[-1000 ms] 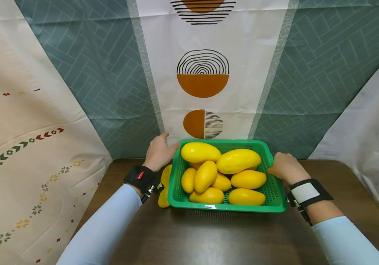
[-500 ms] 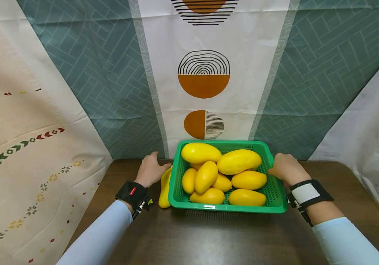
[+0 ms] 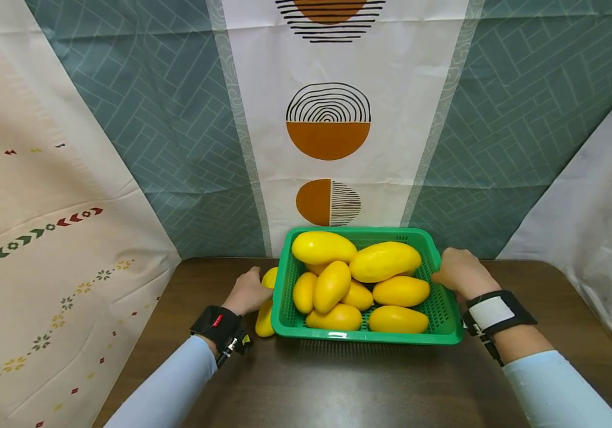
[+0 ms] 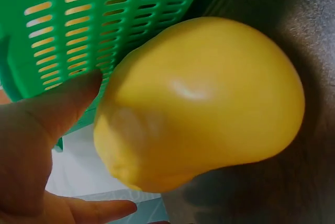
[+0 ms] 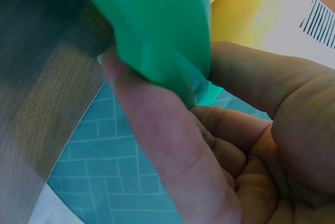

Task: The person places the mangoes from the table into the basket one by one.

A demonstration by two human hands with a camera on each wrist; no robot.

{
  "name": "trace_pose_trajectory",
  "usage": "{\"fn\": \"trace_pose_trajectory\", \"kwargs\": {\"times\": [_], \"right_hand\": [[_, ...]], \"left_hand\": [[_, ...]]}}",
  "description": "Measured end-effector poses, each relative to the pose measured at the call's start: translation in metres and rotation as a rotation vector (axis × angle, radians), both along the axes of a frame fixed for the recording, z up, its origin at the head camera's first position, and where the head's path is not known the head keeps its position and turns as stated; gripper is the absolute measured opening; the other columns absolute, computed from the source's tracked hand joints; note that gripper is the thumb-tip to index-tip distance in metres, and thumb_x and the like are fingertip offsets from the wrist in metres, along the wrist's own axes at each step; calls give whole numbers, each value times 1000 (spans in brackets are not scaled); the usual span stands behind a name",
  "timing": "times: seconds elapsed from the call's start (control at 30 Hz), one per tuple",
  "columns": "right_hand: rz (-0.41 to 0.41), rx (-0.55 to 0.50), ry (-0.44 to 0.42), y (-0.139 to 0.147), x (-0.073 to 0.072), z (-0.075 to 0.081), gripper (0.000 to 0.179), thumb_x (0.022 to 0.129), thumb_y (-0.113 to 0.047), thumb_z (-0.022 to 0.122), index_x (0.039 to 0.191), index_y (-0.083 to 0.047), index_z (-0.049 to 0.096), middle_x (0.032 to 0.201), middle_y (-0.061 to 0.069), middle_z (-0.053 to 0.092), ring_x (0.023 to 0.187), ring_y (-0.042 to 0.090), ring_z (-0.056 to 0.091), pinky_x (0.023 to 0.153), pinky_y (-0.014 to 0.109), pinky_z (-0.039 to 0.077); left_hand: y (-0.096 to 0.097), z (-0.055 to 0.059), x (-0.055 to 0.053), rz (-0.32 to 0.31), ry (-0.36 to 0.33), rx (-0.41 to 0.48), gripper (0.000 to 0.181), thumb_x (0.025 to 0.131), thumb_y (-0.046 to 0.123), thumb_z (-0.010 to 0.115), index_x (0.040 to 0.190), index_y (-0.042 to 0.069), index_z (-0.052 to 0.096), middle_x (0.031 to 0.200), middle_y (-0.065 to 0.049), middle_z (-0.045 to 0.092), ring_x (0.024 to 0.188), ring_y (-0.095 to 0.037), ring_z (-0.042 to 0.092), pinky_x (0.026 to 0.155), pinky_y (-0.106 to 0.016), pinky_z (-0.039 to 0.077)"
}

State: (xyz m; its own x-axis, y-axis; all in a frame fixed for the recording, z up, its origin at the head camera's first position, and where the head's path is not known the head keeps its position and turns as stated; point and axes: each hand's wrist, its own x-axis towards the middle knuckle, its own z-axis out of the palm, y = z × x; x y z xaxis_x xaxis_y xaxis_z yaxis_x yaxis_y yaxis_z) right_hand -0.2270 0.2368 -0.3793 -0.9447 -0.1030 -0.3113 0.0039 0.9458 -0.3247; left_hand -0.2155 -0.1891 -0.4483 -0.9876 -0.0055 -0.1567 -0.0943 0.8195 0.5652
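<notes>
A green plastic basket (image 3: 365, 337) stands at the back of the table, with several yellow mangoes (image 3: 386, 261) in it. Outside its left wall lies another mango (image 3: 265, 321), partly covered by my left hand (image 3: 247, 294) in the head view. The left wrist view has this mango (image 4: 214, 93) close up beside the slotted basket wall (image 4: 78, 30). My left thumb (image 4: 68, 103) and a finger are straight and spread around its near end; contact cannot be made out. At the basket's right side, my right hand (image 3: 462, 273) pinches the rim (image 5: 157, 35) between thumb and fingers.
The dark wooden table (image 3: 338, 380) extends in front of the basket. A patterned cloth (image 3: 327, 137) hangs right behind its back edge. A cream cloth (image 3: 71, 238) hangs on the left and a white one (image 3: 595, 226) on the right.
My left hand has left the basket's left rim, moved down toward me, then closer in over the mango outside. My right hand stays on the rim, and the basket has not moved.
</notes>
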Motion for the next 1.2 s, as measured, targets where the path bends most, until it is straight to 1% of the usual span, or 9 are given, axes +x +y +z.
{"fn": "trace_pose_trajectory", "kwargs": {"times": [0.1,0.17,0.27,0.33,0.43,0.6,0.83,1.0,1.2], "right_hand": [[-5,-1,-1,0,-1,-1,22,87,-16,57,78,2,51,66,12,52,46,22,56,44,29,47],[-4,-5,3,0,-1,-2,21,87,-16,58,78,2,51,65,11,52,46,22,55,44,29,47],[-1,-8,9,0,0,-2,21,87,-16,58,77,1,52,65,11,52,45,22,55,44,29,47],[-3,-8,10,-1,0,-2,21,87,-16,58,77,2,51,65,11,52,45,22,55,44,28,47],[-7,-8,9,-1,0,-2,21,87,-16,58,78,2,51,65,12,52,45,22,55,44,28,47],[-11,-12,13,-1,1,-3,21,87,-16,58,79,2,51,65,12,51,45,22,55,44,29,47],[-16,-20,7,0,2,-3,21,88,-16,57,80,3,51,67,12,51,46,23,56,44,29,47],[-18,-15,6,-1,1,-2,21,88,-16,58,80,3,51,67,13,51,47,23,56,44,29,47],[-22,-9,-2,-1,1,-1,22,88,-16,58,80,3,51,67,13,51,48,24,57,44,29,48]], "left_hand": [[1,-2,1,3,-24,5,81,79,35,68,138,-6,32,124,-21,49,99,-27,52,77,-37,47],[2,-2,2,8,-45,25,76,78,32,68,135,-5,35,118,-19,52,93,-26,53,74,-36,48],[1,-1,3,24,-69,57,66,77,32,70,125,-3,42,103,-15,54,83,-23,55,68,-34,49],[0,0,4,37,-80,76,60,76,34,71,116,-2,44,93,-13,53,77,-23,54,64,-33,48],[-1,1,4,58,-88,68,57,75,39,71,108,1,45,87,-11,51,74,-23,53,61,-32,47],[-4,2,6,78,-111,41,60,75,46,69,109,3,46,88,-11,52,76,-24,53,61,-34,47],[-9,-3,11,64,-105,-26,57,69,35,72,112,6,47,87,-8,53,74,-24,52,61,-36,44],[-13,-5,11,75,-92,-68,62,65,37,75,110,6,48,85,-8,53,72,-24,51,59,-36,42],[-22,3,11,102,-77,-83,73,65,43,77,116,3,43,90,-11,54,74,-25,53,59,-37,44]]}}
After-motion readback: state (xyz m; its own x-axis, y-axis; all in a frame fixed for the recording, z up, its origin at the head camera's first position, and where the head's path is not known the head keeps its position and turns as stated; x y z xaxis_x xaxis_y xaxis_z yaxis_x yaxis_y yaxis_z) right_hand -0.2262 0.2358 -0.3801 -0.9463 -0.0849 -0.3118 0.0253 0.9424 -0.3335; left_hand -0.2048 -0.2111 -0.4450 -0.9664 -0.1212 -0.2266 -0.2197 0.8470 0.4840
